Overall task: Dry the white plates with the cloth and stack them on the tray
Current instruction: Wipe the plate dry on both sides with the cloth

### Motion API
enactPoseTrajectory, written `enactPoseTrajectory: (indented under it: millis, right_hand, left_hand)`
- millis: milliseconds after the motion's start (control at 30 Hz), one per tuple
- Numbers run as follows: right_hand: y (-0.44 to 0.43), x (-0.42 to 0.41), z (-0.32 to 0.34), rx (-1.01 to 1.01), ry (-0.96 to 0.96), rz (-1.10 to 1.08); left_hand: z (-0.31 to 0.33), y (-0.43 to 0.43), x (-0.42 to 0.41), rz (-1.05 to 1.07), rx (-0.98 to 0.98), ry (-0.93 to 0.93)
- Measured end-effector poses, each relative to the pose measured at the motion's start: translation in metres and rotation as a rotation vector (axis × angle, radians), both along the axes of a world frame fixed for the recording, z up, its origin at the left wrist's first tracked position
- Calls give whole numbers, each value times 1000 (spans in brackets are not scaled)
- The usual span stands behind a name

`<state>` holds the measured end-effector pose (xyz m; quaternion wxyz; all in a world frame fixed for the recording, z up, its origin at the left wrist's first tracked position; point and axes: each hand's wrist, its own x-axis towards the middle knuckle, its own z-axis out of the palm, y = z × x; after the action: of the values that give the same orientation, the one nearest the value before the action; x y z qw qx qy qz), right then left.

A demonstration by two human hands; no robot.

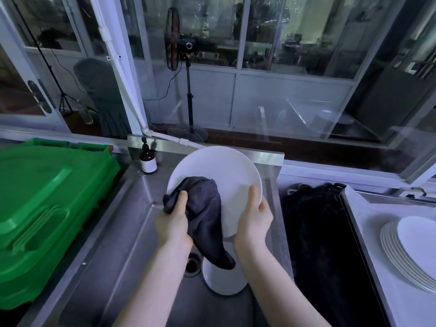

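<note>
You hold one plate (219,171) tilted up over the sink (118,232). Your right hand (253,218) grips its rim at 4 o'clock, thumb on the face, fingers behind. Your left hand (173,220) grips the cloth (205,208) and presses it to the face at 8 o'clock; the loose end hangs toward 6 o'clock.

Status: a stack (405,251) of plates, judged done, lies on the tray (382,208) at 3 o'clock, well apart from the sink. A second plate (221,279) rests in the sink at 6 o'clock, beside the drain.

Judged left: finish wiping the held plate, add it to the stack, then dry the second plate. Whether your arms hide more plates cannot be told.
</note>
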<state>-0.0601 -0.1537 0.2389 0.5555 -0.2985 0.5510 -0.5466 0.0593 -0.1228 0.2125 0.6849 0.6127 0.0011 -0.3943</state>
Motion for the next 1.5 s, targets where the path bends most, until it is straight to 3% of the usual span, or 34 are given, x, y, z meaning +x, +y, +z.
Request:
enactPoseTrajectory:
  millis: [67, 167, 300, 367, 533, 600, 700, 833, 900, 967, 1033, 1133, 1233, 1367, 1500]
  right_hand:
    - [1, -8, 0, -71, 56, 164]
    - [-7, -43, 11, -453, 316, 422]
    - [-22, -74, 24, -1238, 1225, 608]
    - [-27, -72, 30, -1458, 1485, 738]
    - [-25, -58, 33, -1698, 1588, 733]
    - [-22, -60, 31, -1650, 1555, 725]
    - [-13, -59, 31, -1311, 1417, 833]
    - [-9, -56, 29, -761, 974, 800]
    - [-11, -57, 22, -537, 708, 738]
    - [-7, -54, 21, -396, 493, 721]
    - [-3, -45, 16, -322, 349, 696]
    - [-1, -30, 16, -267, 199, 603]
    - [-2, -24, 24, -280, 166, 519]
    - [-6, -21, 26, -295, 261, 465]
    - [-16, -22, 27, -240, 211, 406]
  left_hand:
    - [6, -2, 11, -29, -1, -3]
    - [15, -1, 36, -40, 52, -110]
    - [27, -5, 58, -141, 61, -117]
    - [31, -9, 61, -229, 62, -98]
    - [43, -15, 65, -407, 66, -91]
    - [47, -16, 71, -444, 70, -56]
    - [49, -15, 80, -399, 9, 69]
    - [46, -12, 86, 21, -129, 79]
    - [46, -10, 74, 175, -144, -74]
    - [45, -9, 50, 169, -167, -235]
    - [44, -8, 22, 61, -201, -465]
    - [45, -7, -7, -260, -262, -864]
    - [36, -11, -12, -503, -327, -1259]
    - [27, -10, -12, -535, -348, -1221]
    - [15, -4, -28, -525, -355, -1530]
